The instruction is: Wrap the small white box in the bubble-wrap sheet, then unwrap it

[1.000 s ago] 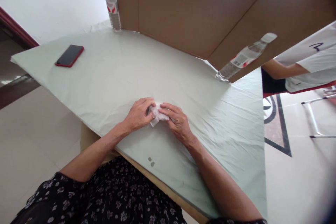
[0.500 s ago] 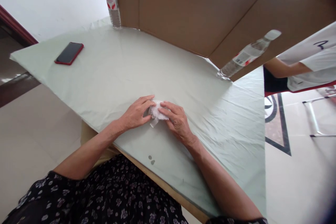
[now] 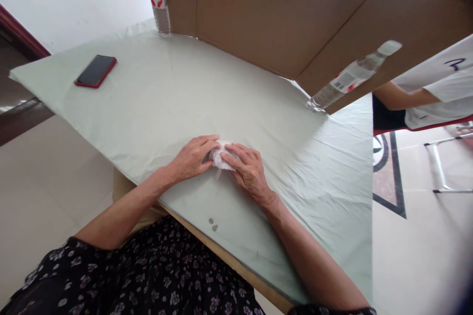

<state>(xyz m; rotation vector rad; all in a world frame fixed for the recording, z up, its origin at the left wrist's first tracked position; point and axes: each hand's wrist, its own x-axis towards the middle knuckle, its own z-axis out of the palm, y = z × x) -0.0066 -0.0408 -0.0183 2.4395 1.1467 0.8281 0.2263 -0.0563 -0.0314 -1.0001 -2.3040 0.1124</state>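
A small white, translucent crumpled bundle (image 3: 222, 157) lies between my hands on the pale green tablecloth (image 3: 155, 103). My left hand (image 3: 194, 157) curves round its left side, with thumb and fingertips touching its edge. From the right, my right hand (image 3: 249, 170) grips the bundle, its fingers over the top and its thumb side tucked beneath. A short clear strip pokes out at the bundle's lower edge. What is inside the bundle cannot be made out.
A phone (image 3: 95, 71) in a red case lies at the left. Brown cardboard (image 3: 251, 10) stands at the back, with one bottle (image 3: 159, 5) at its left and another bottle (image 3: 351, 78) at its right. Small dark spots (image 3: 213, 225) mark the near cloth. A person's arm (image 3: 402, 96) shows at right.
The right fingers have shifted slightly over the bundle, and the clear strip below it has turned and shows less. The view has tilted a little.
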